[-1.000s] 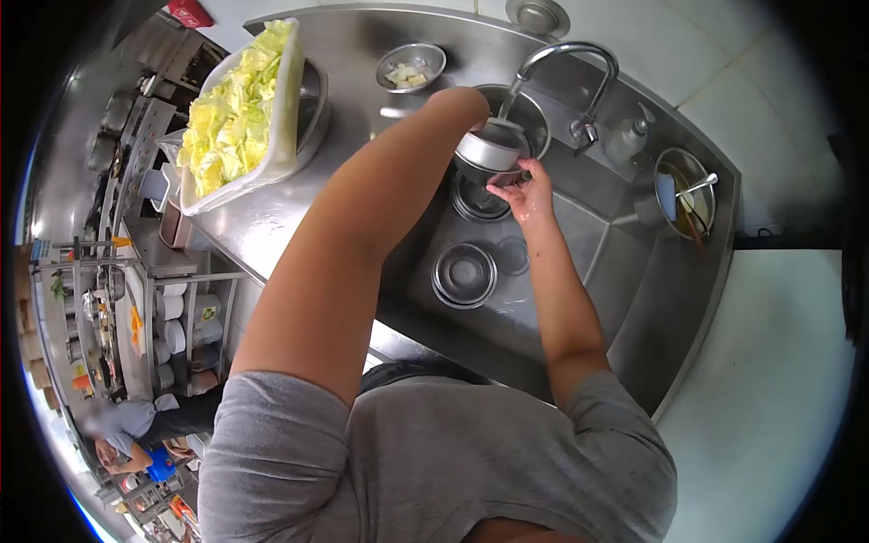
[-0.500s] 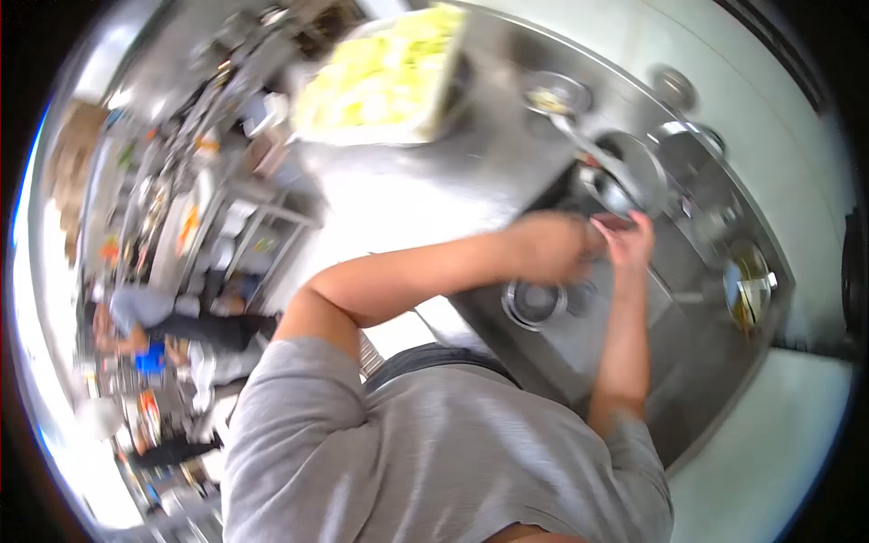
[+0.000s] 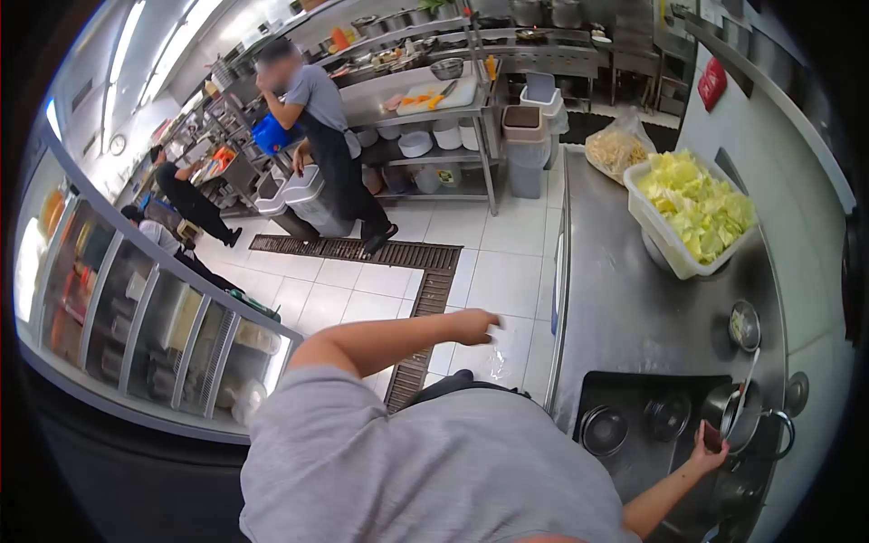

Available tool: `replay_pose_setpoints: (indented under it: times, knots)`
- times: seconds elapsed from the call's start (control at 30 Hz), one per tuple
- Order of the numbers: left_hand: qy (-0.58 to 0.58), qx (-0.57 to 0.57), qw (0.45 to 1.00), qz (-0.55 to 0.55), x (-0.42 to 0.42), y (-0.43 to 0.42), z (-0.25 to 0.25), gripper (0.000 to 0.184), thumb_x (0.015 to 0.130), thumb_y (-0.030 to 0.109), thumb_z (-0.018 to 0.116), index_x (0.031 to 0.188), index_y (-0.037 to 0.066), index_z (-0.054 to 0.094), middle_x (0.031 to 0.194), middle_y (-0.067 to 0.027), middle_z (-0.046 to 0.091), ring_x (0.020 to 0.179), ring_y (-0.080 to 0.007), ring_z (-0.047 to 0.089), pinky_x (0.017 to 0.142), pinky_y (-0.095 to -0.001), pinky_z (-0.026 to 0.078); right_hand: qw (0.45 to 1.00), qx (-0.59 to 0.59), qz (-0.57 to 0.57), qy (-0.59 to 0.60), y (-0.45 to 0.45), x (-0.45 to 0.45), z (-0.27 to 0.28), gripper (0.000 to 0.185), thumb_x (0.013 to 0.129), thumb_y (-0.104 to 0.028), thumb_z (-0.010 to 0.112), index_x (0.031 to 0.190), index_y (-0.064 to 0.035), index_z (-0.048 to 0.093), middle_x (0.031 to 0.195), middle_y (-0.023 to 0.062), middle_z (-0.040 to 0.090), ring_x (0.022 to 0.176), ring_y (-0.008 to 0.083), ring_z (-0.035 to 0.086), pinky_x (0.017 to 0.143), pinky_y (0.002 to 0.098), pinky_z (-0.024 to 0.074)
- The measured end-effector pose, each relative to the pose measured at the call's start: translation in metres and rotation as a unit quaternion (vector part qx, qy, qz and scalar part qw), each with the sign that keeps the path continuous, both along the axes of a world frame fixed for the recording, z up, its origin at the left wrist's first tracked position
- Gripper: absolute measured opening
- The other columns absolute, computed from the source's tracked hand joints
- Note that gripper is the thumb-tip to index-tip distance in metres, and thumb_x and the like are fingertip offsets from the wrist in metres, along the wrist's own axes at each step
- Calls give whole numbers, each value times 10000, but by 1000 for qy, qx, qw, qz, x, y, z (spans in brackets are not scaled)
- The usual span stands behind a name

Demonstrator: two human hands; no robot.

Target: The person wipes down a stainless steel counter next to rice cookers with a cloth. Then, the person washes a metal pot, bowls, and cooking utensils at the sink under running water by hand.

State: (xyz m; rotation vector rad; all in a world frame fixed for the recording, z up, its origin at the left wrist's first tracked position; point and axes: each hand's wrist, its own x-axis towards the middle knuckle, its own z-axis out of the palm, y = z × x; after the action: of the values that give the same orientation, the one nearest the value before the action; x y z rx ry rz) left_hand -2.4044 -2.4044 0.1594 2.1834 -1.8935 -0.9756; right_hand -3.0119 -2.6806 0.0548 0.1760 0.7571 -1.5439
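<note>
My left hand (image 3: 475, 328) is held out over the floor, empty, its fingers slightly bent and apart. My right hand (image 3: 710, 452) is at the sink's far right, closed on a small reddish-brown object (image 3: 713, 438) that I cannot name. Right beside it, a metal pan (image 3: 724, 405) with a long pale handle (image 3: 749, 369) tilts over a larger metal bowl (image 3: 744, 429) near the curved faucet (image 3: 786, 434). Whether my right hand also supports the pan is unclear. Round metal bowls (image 3: 604, 430) rest in the sink basin (image 3: 634, 380).
A white tub of chopped cabbage (image 3: 692, 208), a bag of pale food (image 3: 619, 147) and a small bowl (image 3: 744, 326) stand on the steel counter (image 3: 606, 271). A person in an apron (image 3: 321, 127) stands across the floor; two people are farther left. A glass-fronted cabinet (image 3: 145, 317) is at left.
The view has swung left toward the kitchen. My left hand has come off the pan and away from the sink. My right hand remains beside the pan.
</note>
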Motion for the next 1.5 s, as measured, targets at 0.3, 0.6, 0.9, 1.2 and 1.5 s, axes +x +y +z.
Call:
replay_pose_setpoints:
  times: [0.3,0.6,0.9,1.2,1.5]
  knots:
    - [44,234,786,571,147,282,-149,439,762,366,607,953,-29,596,911,-184,621,643,-309,629,540,-444,497,987,103,-95,-77,-20,23,27,615,588,-97,621,1120,9,329,1192,296,150,1131,457,161,901,662,330]
    - [1,291,820,494,156,302,-154,585,741,477,577,1147,60,519,1178,-175,510,998,-340,547,803,-451,456,994,76,-75,1,-25,8,25,752,557,-125,656,1198,-15,279,1238,310,38,1169,456,59,865,663,362]
    - [689,-590,388,166,231,185,162,918,702,730,391,1350,100,224,1373,-185,265,1266,-397,240,979,-625,214,984,121,-125,-39,-42,6,-8,457,604,-141,642,995,24,472,1047,282,376,1080,414,257,884,648,329]
    - [270,-169,883,345,163,46,289,766,784,703,287,1370,211,242,1405,-169,218,1282,-357,235,987,-601,189,994,68,-85,-12,-10,48,64,860,543,-113,681,1248,-1,203,1272,326,-56,1198,449,40,850,652,384]
    - [540,-179,823,-4,62,62,313,895,776,729,105,1377,74,209,1444,-114,137,1330,-243,152,1056,-389,129,985,101,-132,-40,-31,18,26,865,546,-60,673,1247,43,177,1248,353,-27,1155,506,43,832,684,378]
